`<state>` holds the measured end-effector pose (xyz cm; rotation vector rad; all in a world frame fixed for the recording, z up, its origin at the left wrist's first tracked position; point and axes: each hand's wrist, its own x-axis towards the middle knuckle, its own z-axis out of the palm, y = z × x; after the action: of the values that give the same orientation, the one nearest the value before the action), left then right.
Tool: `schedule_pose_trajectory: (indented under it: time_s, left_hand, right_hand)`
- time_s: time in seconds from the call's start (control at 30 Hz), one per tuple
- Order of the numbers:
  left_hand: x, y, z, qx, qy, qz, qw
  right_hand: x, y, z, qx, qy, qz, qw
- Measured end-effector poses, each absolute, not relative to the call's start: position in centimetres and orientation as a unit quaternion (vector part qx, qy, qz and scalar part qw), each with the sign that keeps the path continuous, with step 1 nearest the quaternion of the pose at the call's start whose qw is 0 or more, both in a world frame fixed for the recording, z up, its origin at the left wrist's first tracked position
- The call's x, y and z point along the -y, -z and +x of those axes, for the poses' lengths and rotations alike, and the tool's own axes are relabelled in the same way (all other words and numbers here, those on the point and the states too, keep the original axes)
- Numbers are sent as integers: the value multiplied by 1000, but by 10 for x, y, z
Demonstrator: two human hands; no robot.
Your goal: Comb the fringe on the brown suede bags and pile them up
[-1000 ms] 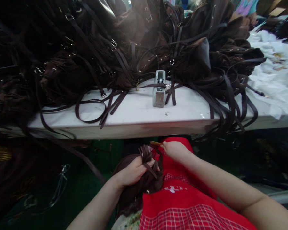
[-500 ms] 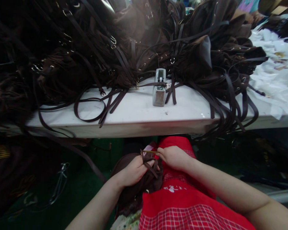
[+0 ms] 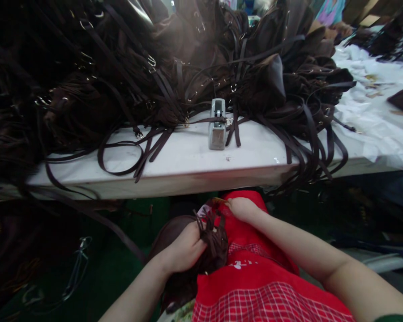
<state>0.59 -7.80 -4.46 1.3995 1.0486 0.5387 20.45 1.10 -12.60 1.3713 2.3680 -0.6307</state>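
My left hand (image 3: 184, 250) is closed around a dark brown fringed bag (image 3: 201, 250) lying in my lap, below the table edge, its fringe strands (image 3: 211, 223) sticking up past my fingers. My right hand (image 3: 242, 209) is pinched shut on a thin yellowish tool (image 3: 218, 201), its tip at the fringe. Red apron (image 3: 255, 277) underneath. On the white table (image 3: 188, 156): a grey tape dispenser (image 3: 216, 125) and a heap of brown bags and straps (image 3: 154, 76) behind it.
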Motion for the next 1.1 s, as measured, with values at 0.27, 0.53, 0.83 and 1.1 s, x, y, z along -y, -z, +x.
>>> schedule_pose_trajectory:
  time_s: [0.27, 0.53, 0.83, 1.1]
  left_hand:
    - [78, 61, 4, -455, -256, 595, 612]
    - [78, 54, 3, -433, -237, 604, 625]
    - [75, 51, 6, -449, -234, 591, 628]
    - [75, 52, 8, -458, -224, 595, 621]
  right_hand:
    - [-5, 52, 205, -883, 257, 390, 42]
    - [18, 50, 200, -918, 178, 330, 132]
    - [8, 84, 199, -878, 203, 404, 157]
    - [13, 107, 194, -850, 242, 435, 172]
